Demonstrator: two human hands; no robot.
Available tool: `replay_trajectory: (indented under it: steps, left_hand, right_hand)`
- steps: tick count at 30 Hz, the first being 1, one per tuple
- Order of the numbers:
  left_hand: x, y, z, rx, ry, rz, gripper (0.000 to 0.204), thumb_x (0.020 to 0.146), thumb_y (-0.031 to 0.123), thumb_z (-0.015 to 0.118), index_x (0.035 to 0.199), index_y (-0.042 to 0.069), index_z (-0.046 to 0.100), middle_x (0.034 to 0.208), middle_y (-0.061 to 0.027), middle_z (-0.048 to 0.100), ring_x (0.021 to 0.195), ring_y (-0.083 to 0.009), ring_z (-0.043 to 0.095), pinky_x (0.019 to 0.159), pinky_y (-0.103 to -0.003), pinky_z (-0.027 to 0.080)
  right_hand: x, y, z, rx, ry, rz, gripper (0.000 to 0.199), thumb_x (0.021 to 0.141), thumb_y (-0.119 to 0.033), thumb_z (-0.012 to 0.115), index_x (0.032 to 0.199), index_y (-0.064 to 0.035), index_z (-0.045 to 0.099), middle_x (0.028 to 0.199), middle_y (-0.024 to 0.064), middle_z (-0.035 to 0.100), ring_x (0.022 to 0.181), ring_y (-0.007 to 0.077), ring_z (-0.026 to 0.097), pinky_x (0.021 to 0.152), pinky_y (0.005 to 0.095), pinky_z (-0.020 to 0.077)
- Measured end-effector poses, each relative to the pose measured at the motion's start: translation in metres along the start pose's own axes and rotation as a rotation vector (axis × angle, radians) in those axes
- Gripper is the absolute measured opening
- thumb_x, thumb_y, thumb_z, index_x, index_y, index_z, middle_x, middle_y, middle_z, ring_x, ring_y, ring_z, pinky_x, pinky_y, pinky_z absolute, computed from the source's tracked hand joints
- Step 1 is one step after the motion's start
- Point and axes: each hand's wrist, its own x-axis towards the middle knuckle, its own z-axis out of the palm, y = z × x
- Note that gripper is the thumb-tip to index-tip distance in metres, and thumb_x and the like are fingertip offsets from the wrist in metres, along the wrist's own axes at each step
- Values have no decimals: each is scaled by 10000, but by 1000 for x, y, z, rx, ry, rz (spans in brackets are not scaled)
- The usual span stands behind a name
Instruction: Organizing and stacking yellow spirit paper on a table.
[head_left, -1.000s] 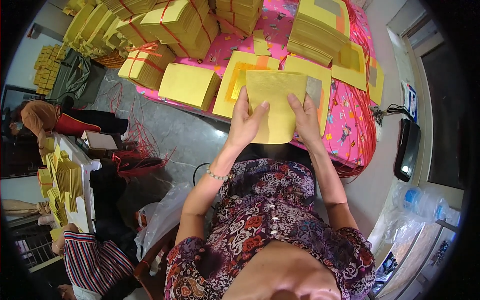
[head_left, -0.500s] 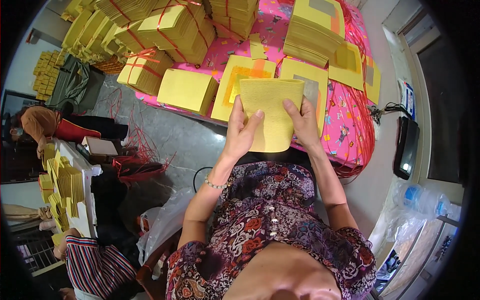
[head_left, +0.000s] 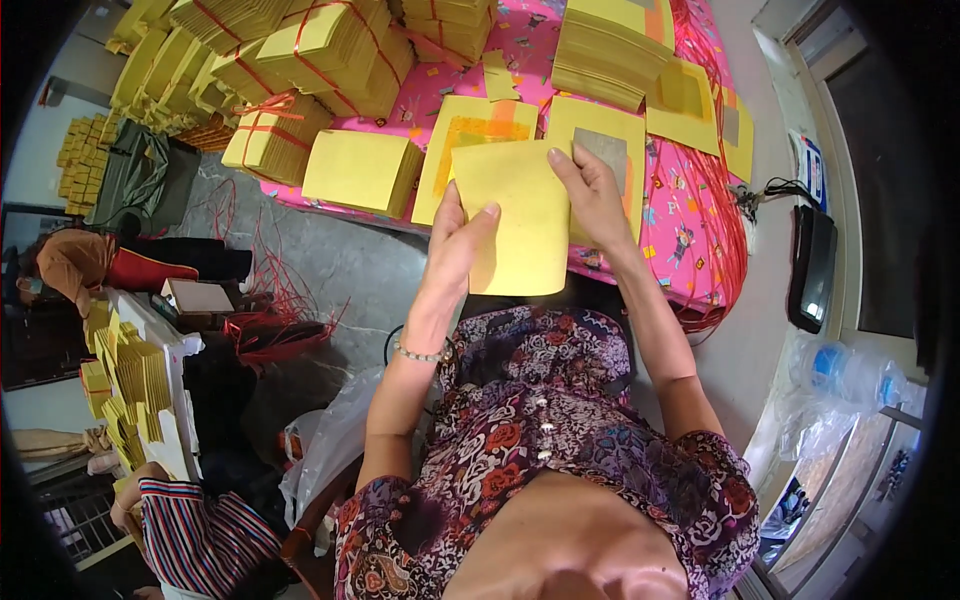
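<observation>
Seemingly for steadiness, left hand [head_left: 455,243] clamps yellow paper [head_left: 525,225] midside, right hand [head_left: 598,205] its top corner, beside the bench's near edge [head_left: 685,285].

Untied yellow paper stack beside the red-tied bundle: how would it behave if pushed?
The untied stack would probably slide apart, since no tie shows around it, unlike the bundle beside it. It may feel heavy, with many layers packed along its side. It sits near the edge of the pink cloth, so sheets could spill.
</observation>
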Motion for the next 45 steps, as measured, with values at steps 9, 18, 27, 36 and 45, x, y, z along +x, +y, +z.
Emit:
replay_trajectory:
  steps: [9, 18, 27, 36, 45]
  left_hand:
    - [18, 1, -17, -59, -8, -73, 410, 907, -23, 451, 1308, 8, 369, 1239, -124, 524, 1104, -207, 545, 939, -331, 453]
    - [39, -3, -33, -17, 25, -189, 367, 908, 8, 475, 1267, -12, 400, 1227, -140, 534, 1105, -224, 551, 924, -341, 462]
    - [46, -6, -38, 34, -1, -171, 368, 919, 40, 485, 1267, -30, 390, 1222, -154, 530, 1084, -229, 563, 925, -341, 462]
    - [47, 1, -37, 21, 36, -164, 319, 909, 6, 481, 1220, -27, 422, 1188, -142, 554, 1070, -218, 569, 911, -339, 468]
    - [51, -3, -42, 56, 14, -187, 339, 928, 68, 487, 1247, -23, 418, 1204, -141, 545, 1065, -212, 571, 895, -329, 474]
  right_hand:
    - [0, 2, -9, -200, -223, 252, 333, 921, -316, 563, 994, -2, 647, 795, -14, 643, 661, 41, 571, 589, 206, 462]
    - [5, -2, -4, -151, -290, 405, 378, 886, -351, 606, 928, 21, 660, 725, 42, 653, 599, 79, 599, 519, 232, 480]
    - [5, 4, -11, -218, -399, 410, 378, 882, -344, 614, 910, 31, 656, 727, 56, 654, 601, 90, 605, 516, 250, 496]
    - [-4, 2, -8, -113, -380, 510, 371, 874, -331, 635, 880, 40, 660, 702, 44, 643, 576, 65, 578, 508, 226, 474]
    - [-9, 14, -4, -94, -331, 366, 329, 882, -287, 635, 874, 41, 665, 722, 36, 650, 609, 47, 567, 515, 216, 444]
